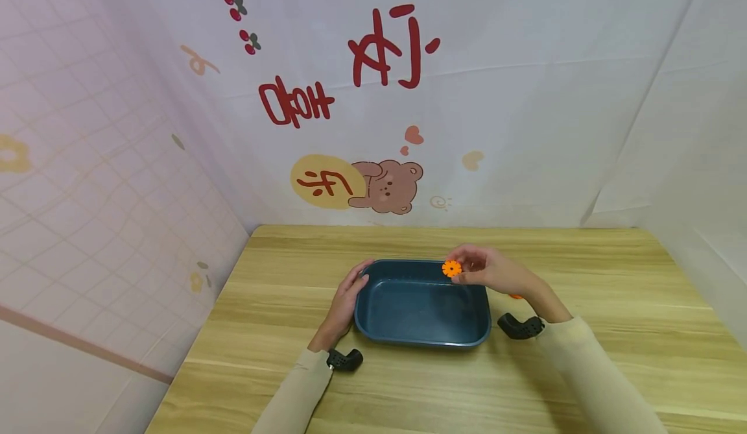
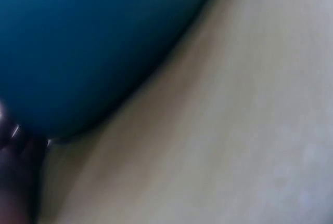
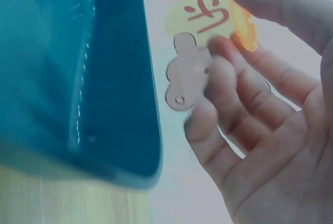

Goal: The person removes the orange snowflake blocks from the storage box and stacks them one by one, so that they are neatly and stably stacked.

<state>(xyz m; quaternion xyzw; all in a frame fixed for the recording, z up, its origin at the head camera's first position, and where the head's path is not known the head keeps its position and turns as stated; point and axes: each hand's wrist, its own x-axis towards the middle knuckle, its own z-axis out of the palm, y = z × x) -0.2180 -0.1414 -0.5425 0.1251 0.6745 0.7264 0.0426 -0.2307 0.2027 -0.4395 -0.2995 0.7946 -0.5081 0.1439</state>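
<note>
A dark blue rectangular basin [image 1: 423, 343] stands on the wooden table. My left hand [image 1: 344, 301] holds its left rim near the far corner; in the left wrist view only a dark sliver of this hand [image 2: 18, 174] shows beside the blurred basin wall [image 2: 93, 42]. Above the basin's far right corner, my right hand [image 1: 487, 268] pinches an orange notched disc [image 1: 452, 268] between thumb and index finger. Seen edge-on in the right wrist view, the disc [image 3: 243, 24] sits at the fingertips, the other fingers loosely bent. The basin's visible floor is bare.
Partly hidden under the right wrist, another orange piece [image 1: 516, 296] lies on the table [image 1: 408, 388] to the right of the basin. A printed cloth wall [image 1: 525, 129] rises behind the table's far edge. Each wrist carries a black camera mount [image 1: 519, 327].
</note>
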